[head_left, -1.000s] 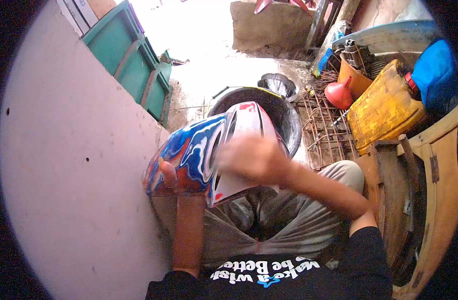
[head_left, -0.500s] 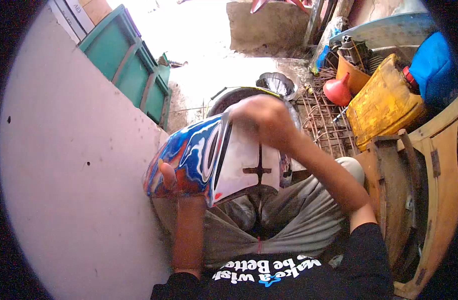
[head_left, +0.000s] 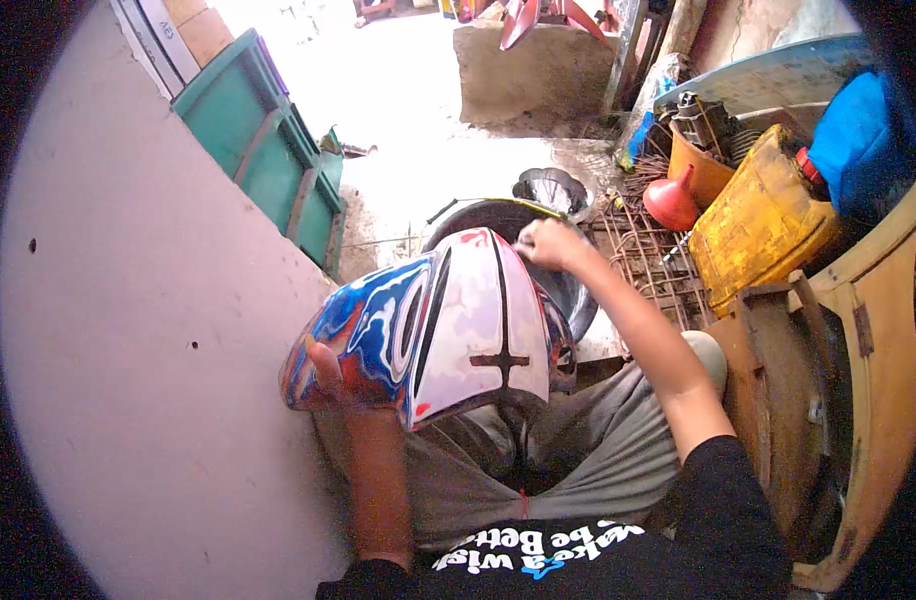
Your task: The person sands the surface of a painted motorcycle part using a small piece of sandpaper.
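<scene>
Shell [head_left: 468, 330], hard, glossy, curved like a helmet, white over its middle and swirled with blue and red on its left flank, sits above the lap of the person's grey cloth trousers [head_left: 598, 440]. Its near edge arches over the space between the legs, with a dark cross-shaped mark just in from it; its left end comes near a flat, pale wall [head_left: 158, 380]. Just beyond the shell, partly hidden by it, is a round black basin [head_left: 576, 290]. More room lies past its far left side, where bright floor [head_left: 418, 160] runs beside a green panelled board [head_left: 253, 145].

The bare left hand [head_left: 325, 372] holds the shell at its near left edge, forearm straight up from the body; one digit shows against the outer face, the rest hidden. The bare right hand [head_left: 556, 245] is at the shell's far right edge, forearm slanting in; its fingers are curled narrow, and I cannot tell whether they touch the shell or pinch anything.

Farther to the shell's right are a rusty iron-bar grid [head_left: 650, 262], a red funnel [head_left: 671, 203], an orange bucket [head_left: 700, 165] and a grimy yellow jerrycan [head_left: 768, 225].
</scene>
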### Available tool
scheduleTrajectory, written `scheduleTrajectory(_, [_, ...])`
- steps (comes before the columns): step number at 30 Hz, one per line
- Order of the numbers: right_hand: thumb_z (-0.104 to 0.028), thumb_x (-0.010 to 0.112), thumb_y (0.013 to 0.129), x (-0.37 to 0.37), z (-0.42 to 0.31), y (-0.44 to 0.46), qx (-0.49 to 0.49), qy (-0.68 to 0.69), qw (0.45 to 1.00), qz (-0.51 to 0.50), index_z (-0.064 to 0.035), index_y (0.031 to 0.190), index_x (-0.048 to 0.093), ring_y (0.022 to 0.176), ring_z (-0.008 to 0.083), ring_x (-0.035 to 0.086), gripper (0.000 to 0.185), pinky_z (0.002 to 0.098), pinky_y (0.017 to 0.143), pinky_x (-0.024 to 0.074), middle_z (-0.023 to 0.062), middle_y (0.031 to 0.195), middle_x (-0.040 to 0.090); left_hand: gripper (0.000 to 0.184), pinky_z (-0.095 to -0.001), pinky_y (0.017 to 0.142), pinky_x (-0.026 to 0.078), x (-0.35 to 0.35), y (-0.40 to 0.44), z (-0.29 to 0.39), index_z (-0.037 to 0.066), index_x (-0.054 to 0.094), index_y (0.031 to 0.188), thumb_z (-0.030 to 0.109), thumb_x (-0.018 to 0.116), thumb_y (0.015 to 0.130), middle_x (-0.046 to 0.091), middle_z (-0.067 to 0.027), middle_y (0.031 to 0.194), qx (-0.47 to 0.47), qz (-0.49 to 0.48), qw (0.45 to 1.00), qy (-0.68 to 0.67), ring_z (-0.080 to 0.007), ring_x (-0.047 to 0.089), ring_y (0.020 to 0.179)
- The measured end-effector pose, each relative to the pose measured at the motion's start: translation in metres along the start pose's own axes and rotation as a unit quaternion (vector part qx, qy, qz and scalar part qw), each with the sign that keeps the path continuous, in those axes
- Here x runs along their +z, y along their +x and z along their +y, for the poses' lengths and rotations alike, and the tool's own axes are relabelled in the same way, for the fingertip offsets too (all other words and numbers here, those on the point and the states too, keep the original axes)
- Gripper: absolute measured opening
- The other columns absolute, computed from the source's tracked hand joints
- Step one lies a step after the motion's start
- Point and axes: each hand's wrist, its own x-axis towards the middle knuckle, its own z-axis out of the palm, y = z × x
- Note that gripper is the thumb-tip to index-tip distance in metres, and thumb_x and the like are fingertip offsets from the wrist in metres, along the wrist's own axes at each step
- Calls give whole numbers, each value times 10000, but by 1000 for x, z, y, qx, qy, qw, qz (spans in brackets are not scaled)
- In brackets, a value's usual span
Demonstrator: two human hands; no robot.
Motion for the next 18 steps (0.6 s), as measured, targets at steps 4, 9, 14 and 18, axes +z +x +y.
scheduleTrajectory(4, [-278,684,872,83,28,13,41,1,996,-74,-82,1056,778,1001,425,725,285,506,903,585,226,1069,745,1144,-501,1116,484,21,-3,15,-120,434,1461,804,653,823,558,-276,1442,6,-11,1000,-7,-386,600,1281])
scheduleTrajectory(9, [-268,720,812,195,79,42,104,107,985,-84,-26,1047,768,1039,422,720,340,512,909,573,262,1118,731,1163,-483,1103,493,44,1,32,-131,438,1451,816,659,812,566,-278,1427,2,-8,992,127,-382,608,1266])
scheduleTrajectory(14, [-321,728,823,197,76,31,122,154,971,-136,-30,1047,774,1034,407,728,370,502,907,574,259,1109,736,1164,-473,1099,496,25,-1,22,-144,436,1446,817,648,824,570,-283,1419,21,-13,988,154,-378,612,1260])
scheduleTrajectory(18, [-363,734,831,142,57,41,50,128,977,-161,-32,1046,780,1030,395,735,397,495,905,575,256,1101,741,1149,-476,1103,494,29,-8,14,-149,428,1453,800,642,843,557,-289,1438,16,-29,999,5,-381,602,1282])
